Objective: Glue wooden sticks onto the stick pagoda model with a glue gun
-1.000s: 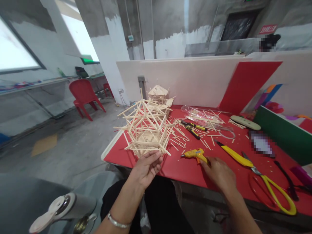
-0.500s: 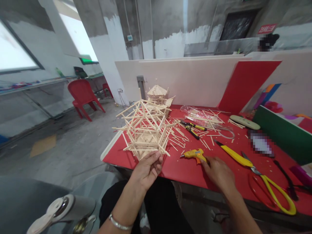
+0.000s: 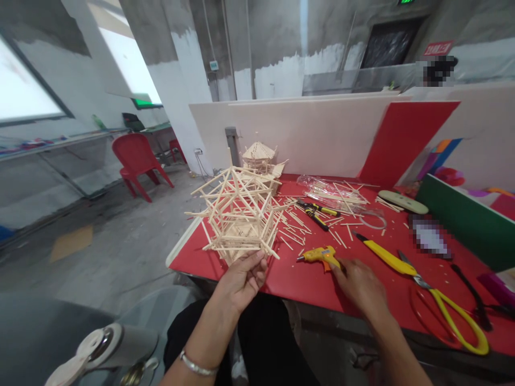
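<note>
A pavilion-like frame of thin wooden sticks (image 3: 237, 214) stands at the near left of the red table (image 3: 277, 279). My left hand (image 3: 246, 279) is closed at its near lower corner, thumb and fingers pinching a stick end there. To the right, my right hand (image 3: 359, 284) is closed round the handle of a yellow hot glue gun (image 3: 319, 254). The gun lies low over the table, its nozzle pointing left toward the frame. Behind the frame stands a second stick model (image 3: 259, 153) with a finished-looking conical roof, partly hidden.
Loose sticks (image 3: 295, 228) and black-yellow pliers (image 3: 316, 214) lie mid-table, with a plastic bag of sticks (image 3: 333, 192) behind. Large yellow-handled scissors (image 3: 420, 281) and a yellow cutter (image 3: 386, 256) lie right. A green board (image 3: 470, 222) stands at the right edge.
Both hands, the stick frame and the glue gun keep practically the same places. Only the camera view has shifted very slightly.
</note>
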The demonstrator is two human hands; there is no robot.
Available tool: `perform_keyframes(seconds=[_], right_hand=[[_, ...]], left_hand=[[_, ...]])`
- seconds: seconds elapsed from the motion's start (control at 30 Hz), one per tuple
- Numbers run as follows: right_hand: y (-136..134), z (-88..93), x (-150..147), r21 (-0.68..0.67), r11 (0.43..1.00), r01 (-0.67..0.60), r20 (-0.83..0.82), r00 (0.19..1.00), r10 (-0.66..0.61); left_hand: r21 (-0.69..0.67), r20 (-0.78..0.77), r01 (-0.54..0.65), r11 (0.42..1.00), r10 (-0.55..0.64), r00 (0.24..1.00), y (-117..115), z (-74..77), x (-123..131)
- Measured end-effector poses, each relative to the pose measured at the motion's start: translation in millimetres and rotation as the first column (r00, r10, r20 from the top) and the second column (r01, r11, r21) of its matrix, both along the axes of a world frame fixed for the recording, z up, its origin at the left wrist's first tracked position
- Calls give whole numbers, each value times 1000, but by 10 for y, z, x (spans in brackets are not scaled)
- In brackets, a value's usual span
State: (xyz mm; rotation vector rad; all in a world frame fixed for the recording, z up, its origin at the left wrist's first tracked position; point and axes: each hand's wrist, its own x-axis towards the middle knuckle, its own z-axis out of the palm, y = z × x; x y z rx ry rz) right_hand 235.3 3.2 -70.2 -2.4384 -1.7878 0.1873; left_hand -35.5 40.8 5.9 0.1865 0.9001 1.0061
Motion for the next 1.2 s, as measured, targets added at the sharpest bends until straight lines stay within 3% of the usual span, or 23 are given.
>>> perform_keyframes(seconds=[0.8, 1.07, 1.2], right_hand=[[30, -49, 39, -3, 1000, 13, -18, 1000, -13], [101, 8, 48, -25, 1000, -9, -115, 993, 6], [155, -50, 110, -51, 997, -49, -168, 985, 40]], left_hand=[[4, -27, 64, 998, -64, 998, 67, -5, -17], [17, -29, 67, 998, -67, 997, 65, 19, -22], [17, -29, 78, 997, -77, 997, 74, 3, -29]])
